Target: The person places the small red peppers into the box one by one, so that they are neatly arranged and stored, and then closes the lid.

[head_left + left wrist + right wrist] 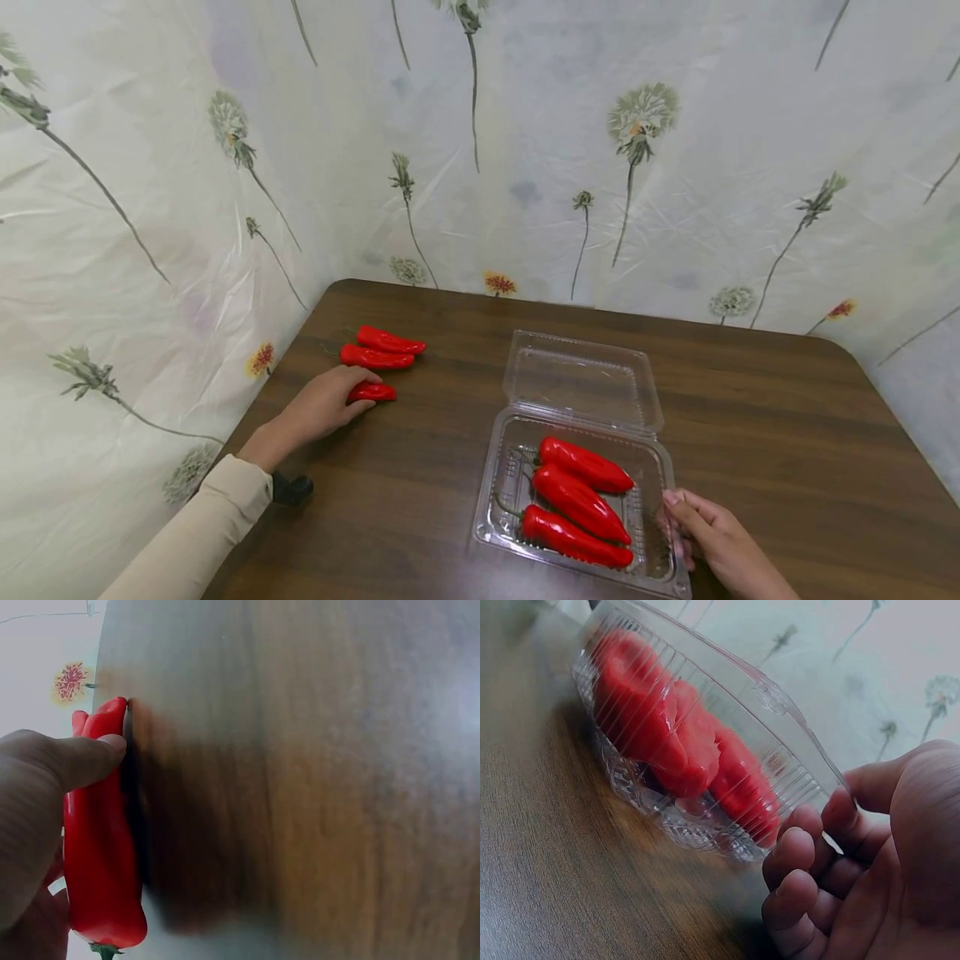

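Observation:
At the left of the table my left hand [324,407] grips a red chili pepper [379,392], thumb on one side and fingers on the other. In the left wrist view this pepper [105,855] has its green stem end towards the bottom. Two more red peppers [377,357] lie just beyond that hand. My right hand [716,533] pinches the right rim of a clear plastic clamshell box [647,512] between thumb and fingers. Three red peppers [577,502] lie side by side in its base, seen through the ribbed wall in the right wrist view.
The box's hinged lid [581,379] lies folded back, away from me. Brown wood-grain table [420,500] runs between the box and the left hand. Behind and to the left hangs a pale sheet [525,167] printed with dandelions. A black strap [291,490] shows at the left cuff.

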`<action>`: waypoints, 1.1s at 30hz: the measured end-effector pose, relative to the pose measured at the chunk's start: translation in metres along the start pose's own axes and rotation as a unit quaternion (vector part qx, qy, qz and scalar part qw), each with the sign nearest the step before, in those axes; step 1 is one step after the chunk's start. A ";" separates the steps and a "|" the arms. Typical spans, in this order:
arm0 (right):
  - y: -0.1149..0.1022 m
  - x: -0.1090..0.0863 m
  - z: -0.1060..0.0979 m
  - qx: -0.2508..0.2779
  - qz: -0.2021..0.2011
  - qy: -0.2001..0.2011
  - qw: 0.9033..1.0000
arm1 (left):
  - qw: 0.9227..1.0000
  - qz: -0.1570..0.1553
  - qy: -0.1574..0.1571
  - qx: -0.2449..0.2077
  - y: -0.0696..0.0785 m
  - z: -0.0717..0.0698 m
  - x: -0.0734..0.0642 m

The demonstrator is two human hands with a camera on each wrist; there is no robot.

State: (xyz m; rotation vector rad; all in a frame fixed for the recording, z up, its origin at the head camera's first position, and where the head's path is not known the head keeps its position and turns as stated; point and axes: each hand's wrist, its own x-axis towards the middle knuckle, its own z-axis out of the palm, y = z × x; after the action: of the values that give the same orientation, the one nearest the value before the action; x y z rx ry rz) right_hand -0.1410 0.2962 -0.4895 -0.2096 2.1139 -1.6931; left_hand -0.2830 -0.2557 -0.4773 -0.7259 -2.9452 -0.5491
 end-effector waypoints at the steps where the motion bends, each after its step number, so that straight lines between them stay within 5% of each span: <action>1: 0.000 0.000 0.000 0.000 -0.001 -0.001 1.000 | 1.000 -0.001 0.003 -0.002 0.000 0.001 -0.001; 13: 0.001 0.000 0.000 0.003 -0.009 -0.002 1.000 | 0.998 0.005 0.025 -0.049 0.013 0.000 -0.005; 33: 0.000 0.000 0.000 -0.009 -0.009 0.000 1.000 | 0.995 0.056 0.002 -0.084 0.078 -0.014 0.007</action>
State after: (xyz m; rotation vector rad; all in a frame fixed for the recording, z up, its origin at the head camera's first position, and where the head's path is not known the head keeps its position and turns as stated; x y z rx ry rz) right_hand -0.1406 0.2963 -0.4896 -0.2344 2.1340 -1.6862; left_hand -0.2536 -0.1935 -0.4382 -0.8990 -2.8579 -0.7932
